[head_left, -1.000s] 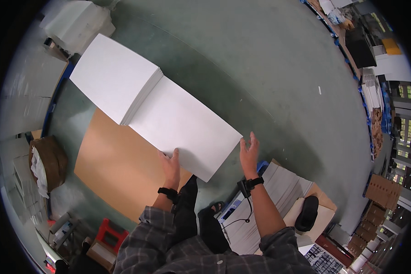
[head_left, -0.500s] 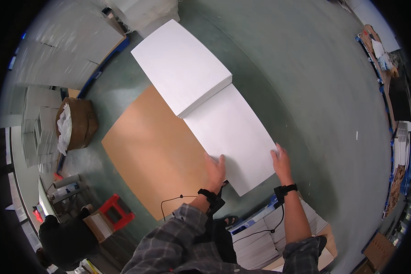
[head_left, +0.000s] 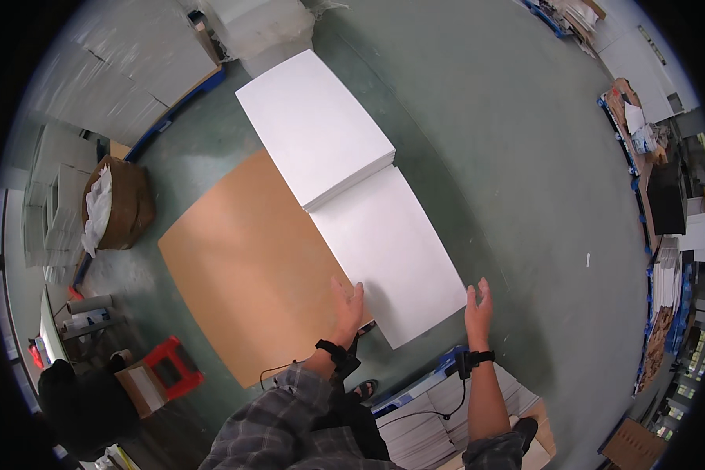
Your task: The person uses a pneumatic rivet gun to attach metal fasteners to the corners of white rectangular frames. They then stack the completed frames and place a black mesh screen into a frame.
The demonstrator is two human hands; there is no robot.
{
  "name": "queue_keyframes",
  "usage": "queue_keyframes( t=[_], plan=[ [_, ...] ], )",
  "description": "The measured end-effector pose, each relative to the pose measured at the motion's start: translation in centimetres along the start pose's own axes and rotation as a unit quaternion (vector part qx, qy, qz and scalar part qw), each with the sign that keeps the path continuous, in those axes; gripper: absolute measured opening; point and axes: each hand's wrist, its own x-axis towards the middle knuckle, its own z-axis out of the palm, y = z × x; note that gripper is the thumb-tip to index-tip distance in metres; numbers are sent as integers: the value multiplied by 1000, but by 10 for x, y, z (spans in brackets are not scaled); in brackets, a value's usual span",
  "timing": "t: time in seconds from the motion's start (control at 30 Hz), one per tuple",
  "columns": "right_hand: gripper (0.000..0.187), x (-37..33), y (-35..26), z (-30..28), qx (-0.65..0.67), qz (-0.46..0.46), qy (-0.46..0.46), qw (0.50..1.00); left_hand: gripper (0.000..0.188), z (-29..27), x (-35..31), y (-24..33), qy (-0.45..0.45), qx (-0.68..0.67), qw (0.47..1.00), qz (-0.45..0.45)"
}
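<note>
A white sheet or thin board stack lies flat in front of me, beside a taller white stack with layered edges at its far end. A large brown board spreads out to their left. My left hand is open, fingers apart, by the near left edge of the lower white sheet and over the brown board's border. My right hand is also open, fingers pointing away from me, just beside the sheet's right corner. Neither hand grips anything. Black straps circle both wrists.
Close to my feet sits a pallet of white boards. To the left are a red stool, a person in dark clothes and a brown bin with white material. Wrapped stacks stand at the far left; loaded pallets line the right.
Both hands have opened away from the white sheet's side edges, the right one now just off its corner. The whole view has shifted slightly; the stacks stay in place.
</note>
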Motion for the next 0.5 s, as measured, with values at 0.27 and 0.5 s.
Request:
queue_keyframes(
  t=[0.27, 0.5],
  plan=[
    [73, -78, 49, -12, 162, 317, -106, 928, 83, -51, -52, -9, 5, 237, 943, 236],
    [80, -78, 28, 27, 166, 288, -147, 931, 85, -13, -54, -21, 13, 168, 966, 195]
  ],
)
